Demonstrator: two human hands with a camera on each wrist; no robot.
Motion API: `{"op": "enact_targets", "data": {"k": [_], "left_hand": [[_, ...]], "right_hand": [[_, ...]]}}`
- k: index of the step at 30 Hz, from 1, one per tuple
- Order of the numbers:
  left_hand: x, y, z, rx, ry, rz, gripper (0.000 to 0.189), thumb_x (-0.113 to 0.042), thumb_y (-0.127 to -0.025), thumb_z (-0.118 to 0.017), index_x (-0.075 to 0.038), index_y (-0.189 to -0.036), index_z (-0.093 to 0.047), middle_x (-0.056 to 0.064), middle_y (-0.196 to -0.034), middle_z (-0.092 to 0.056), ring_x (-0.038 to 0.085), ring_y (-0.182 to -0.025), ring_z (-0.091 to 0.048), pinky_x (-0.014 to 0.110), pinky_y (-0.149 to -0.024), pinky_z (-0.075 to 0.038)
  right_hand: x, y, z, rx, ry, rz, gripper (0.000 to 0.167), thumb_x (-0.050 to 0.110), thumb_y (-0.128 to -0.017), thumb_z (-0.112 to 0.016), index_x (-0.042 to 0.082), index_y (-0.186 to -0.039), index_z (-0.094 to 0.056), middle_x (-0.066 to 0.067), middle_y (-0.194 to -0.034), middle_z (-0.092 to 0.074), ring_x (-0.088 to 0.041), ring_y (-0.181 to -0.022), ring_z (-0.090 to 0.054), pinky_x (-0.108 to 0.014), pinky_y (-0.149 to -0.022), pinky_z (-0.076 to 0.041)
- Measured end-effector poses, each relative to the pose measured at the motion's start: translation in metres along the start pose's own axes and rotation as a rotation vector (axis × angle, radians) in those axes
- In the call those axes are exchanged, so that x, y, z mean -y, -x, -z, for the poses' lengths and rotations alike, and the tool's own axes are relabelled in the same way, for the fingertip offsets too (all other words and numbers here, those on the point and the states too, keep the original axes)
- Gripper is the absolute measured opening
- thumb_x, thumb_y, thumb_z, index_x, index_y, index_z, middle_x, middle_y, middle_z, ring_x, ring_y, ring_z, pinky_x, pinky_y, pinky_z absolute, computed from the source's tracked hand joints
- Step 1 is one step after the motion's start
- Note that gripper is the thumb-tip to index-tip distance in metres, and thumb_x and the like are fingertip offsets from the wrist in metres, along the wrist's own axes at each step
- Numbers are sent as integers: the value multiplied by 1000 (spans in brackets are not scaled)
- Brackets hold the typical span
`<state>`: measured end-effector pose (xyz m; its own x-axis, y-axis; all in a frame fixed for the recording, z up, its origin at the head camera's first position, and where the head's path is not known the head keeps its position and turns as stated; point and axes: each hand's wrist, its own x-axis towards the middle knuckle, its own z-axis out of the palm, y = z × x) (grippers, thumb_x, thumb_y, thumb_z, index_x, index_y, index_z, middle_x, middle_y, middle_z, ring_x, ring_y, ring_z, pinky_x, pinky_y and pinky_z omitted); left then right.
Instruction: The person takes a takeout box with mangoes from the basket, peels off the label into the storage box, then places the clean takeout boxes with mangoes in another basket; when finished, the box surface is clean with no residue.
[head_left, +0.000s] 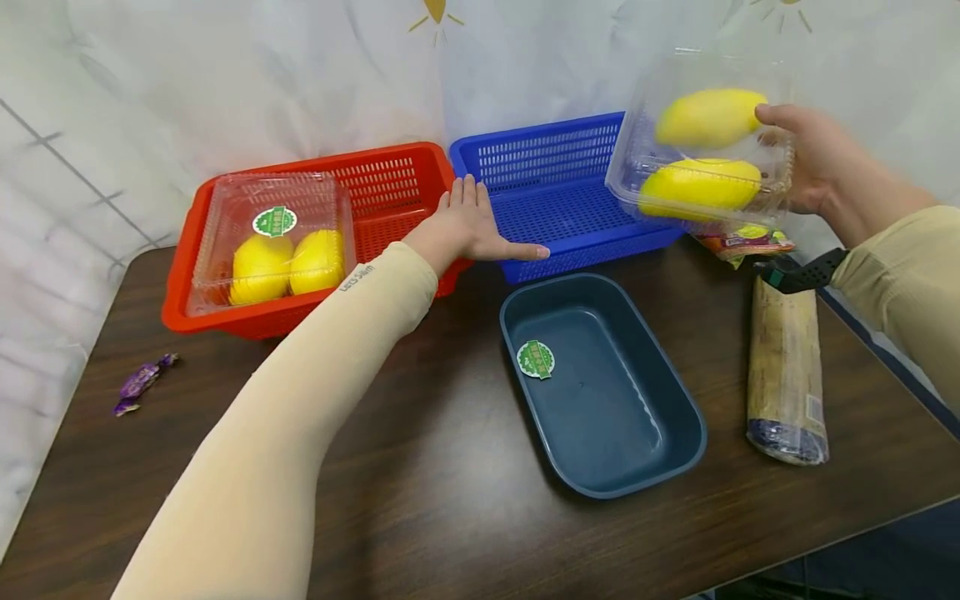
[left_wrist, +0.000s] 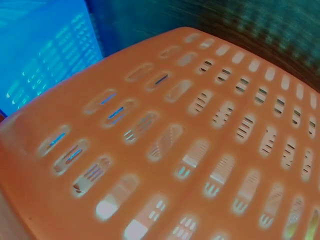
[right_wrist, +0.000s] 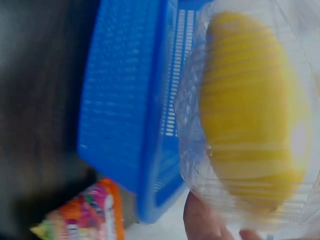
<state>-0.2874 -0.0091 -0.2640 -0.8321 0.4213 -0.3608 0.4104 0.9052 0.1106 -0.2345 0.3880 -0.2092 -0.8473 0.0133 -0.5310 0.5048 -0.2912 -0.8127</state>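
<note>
My right hand (head_left: 821,162) grips one end of a clear plastic box (head_left: 633,171) with two yellow mangoes (head_left: 701,185), raised over the right end of the blue basket (head_left: 555,154). In the right wrist view one mango (right_wrist: 255,110) shows through the ribbed plastic, and fingertips (right_wrist: 200,220) press the box's edge. With fingers straight and thumb spread, my left hand (head_left: 474,223) is between the red basket (head_left: 183,283) and the blue one; whether it touches either I cannot tell. Another clear box (head_left: 281,187), with two yellow fruits inside, sits tilted in the red basket.
A dark blue tub (head_left: 592,383) stands in front of the blue basket, a green sticker (head_left: 536,359) inside. To its right lie a wrapped cylindrical pack (head_left: 787,375) and a colourful snack packet (head_left: 750,242). A purple-wrapped candy (head_left: 141,382) lies at the table's left.
</note>
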Motion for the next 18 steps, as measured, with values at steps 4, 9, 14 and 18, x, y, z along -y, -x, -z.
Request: {"op": "enact_targets", "data": {"k": [4,9,14,18], "left_hand": [[-3,-1,-1,-12,7,-10,137,-92,-78,-41,1,-159,16,22,-168,22,39,-158,17,50,-130,3],[-11,-4,-3,-26,6,-18,137,-93,-77,-41,1,-160,15,20,-170,19,37,-159,15,50,-130,3],[-19,-5,-6,-31,1,-30,137,-93,-77,-40,1,-161,13,20,-170,17,37,-160,14,49,-130,4],[-23,-5,-7,-33,-4,-27,136,-93,-77,-40,1,-161,12,20,-171,16,37,-160,13,49,-130,3]], "right_hand": [[16,-15,-26,-10,104,12,82,50,-103,-51,48,-157,11,19,-157,-13,-14,-112,-55,-39,-77,-59],[24,-32,-61,2,327,54,79,47,-103,-53,40,-159,2,8,-147,-29,-15,-98,-62,-33,-74,-60],[22,-48,-87,29,459,35,58,44,-104,-53,36,-153,-23,10,-153,-32,-16,-118,-49,-28,-75,-58],[16,-57,-101,52,611,4,66,48,-105,-47,39,-161,-13,4,-172,-5,-26,-142,-38,-27,-79,-57]]}}
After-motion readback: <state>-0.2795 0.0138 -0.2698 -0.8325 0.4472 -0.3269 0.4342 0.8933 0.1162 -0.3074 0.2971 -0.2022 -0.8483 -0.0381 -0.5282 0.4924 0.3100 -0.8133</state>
